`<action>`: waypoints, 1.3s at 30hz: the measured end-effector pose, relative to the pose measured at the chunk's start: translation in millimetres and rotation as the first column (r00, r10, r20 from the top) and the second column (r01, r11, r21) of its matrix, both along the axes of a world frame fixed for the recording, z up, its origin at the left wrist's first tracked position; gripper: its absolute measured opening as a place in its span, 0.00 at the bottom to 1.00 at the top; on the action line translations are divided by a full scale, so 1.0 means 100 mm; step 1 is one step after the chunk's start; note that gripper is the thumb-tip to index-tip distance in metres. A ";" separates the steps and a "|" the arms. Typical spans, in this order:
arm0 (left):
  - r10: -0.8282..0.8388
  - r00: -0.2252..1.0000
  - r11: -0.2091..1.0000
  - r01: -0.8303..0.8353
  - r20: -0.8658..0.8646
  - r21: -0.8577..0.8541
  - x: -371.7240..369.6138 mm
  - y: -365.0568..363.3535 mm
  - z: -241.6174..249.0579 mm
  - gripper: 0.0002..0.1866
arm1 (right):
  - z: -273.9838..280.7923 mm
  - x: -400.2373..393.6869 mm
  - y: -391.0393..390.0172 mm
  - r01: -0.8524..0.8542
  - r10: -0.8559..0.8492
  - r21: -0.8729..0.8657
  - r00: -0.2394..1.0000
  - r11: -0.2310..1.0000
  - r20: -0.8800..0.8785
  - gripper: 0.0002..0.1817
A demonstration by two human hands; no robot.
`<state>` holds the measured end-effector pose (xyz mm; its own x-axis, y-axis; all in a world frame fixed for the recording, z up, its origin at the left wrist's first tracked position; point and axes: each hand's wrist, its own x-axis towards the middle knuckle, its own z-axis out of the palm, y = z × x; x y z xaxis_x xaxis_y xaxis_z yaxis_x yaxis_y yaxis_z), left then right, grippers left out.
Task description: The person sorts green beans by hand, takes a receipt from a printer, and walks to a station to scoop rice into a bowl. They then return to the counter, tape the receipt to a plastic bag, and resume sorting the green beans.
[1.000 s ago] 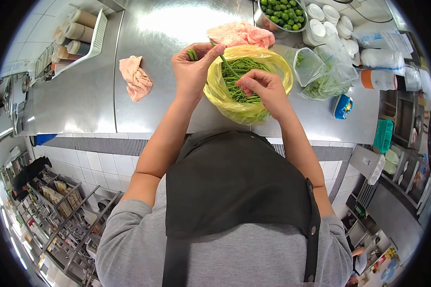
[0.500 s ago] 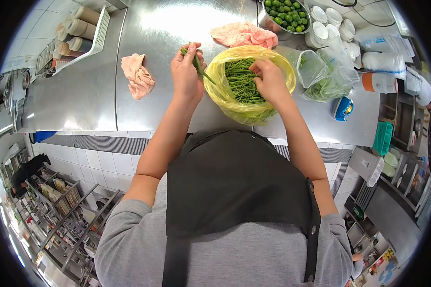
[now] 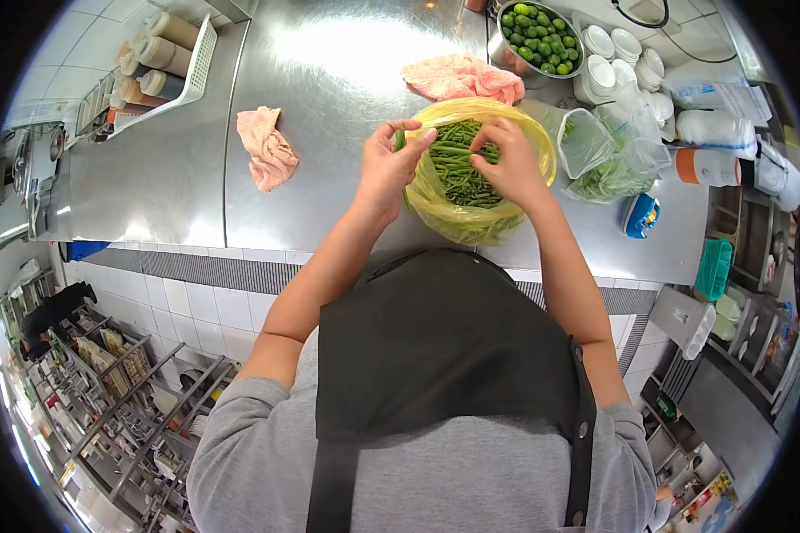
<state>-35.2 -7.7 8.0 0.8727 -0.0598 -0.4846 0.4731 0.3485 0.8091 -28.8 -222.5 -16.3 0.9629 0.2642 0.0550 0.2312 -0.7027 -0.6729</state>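
A yellow plastic bag (image 3: 453,229) stands wide open on the steel counter, filled with thin green beans (image 3: 467,188). My left hand (image 3: 391,169) is at the bag's left rim, closed around a few green beans (image 3: 400,139) that stick up between thumb and fingers. Over the bag's opening, my right hand (image 3: 510,162) has its fingers curled, with thumb and forefinger at the end of a bean lying on top of the pile. Its other fingertips are partly hidden.
Pink cloths lie behind the bag (image 3: 467,78) and to the left (image 3: 267,149). A metal bowl of limes (image 3: 539,40), clear bags of greens (image 3: 613,178), white tubs (image 3: 600,75) and a blue packet (image 3: 640,216) stand to the right. A white basket of sauce bottles (image 3: 196,67) is far left.
My left hand has moved right with its beans, from beside the bag to its rim. My right hand stays over the bean pile. The whole view has shifted slightly.
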 end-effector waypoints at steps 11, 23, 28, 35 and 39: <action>-0.190 0.925 0.981 0.192 0.329 0.028 0.04 -0.31 -0.05 0.07 | 0.17 -0.37 0.12 0.206 -0.041 0.574 0.957 0.793 -0.288 0.10; -0.252 0.885 0.949 0.146 0.392 0.280 0.01 -0.26 -0.05 0.06 | 0.27 -0.09 0.24 0.146 -0.126 0.531 0.989 0.835 -0.075 0.04; -0.056 0.971 0.997 0.066 0.233 -0.035 0.11 -0.11 -0.01 0.08 | 0.04 -0.07 0.13 0.643 0.071 0.762 0.758 0.083 -0.648 0.01; 0.096 0.988 0.902 -0.138 -0.123 -0.409 0.41 0.10 -0.09 0.09 | -0.19 -0.21 -0.04 0.411 -0.001 0.572 0.813 0.709 -0.583 0.10; 0.169 0.978 0.891 -0.204 -0.121 -0.405 0.42 0.09 -0.04 0.10 | 0.11 -0.32 0.19 0.371 0.030 0.637 0.849 0.676 -0.527 0.09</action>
<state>6.9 0.8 3.6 0.8465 -0.1099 -0.5209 0.4240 0.7309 0.5348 -60.7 -203.7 -5.0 0.9365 0.1673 -0.3082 -0.3170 0.0279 -0.9480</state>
